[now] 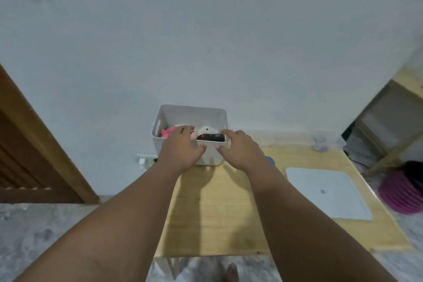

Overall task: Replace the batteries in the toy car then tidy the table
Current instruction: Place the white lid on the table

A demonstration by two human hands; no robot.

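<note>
Both my hands are on the white bin [194,114], which stands at the far left corner of the wooden table [217,213], against the wall. My left hand [182,150] grips the near rim towards its left: the fingers are hooked over the edge into the bin and the thumb presses on the outside of the front wall. My right hand [240,150] holds the near right corner the same way, fingers curled over the rim, thumb on the front wall. A strip of bare front wall shows between my two thumbs.

Inside the bin a pink plush toy [166,132] lies to the left and a white plush toy [207,130] towards the right. Just in front of the white one, against the near wall, sits a dark thing with red on it, which looks like the toy car [210,137]; it is too blurred to be sure.

On the right half of the table lies a flat white lid [327,192], well apart from the bin. A blue object [270,160] peeks out behind my right wrist, and something of clear plastic [320,143] rests at the far right corner
</note>
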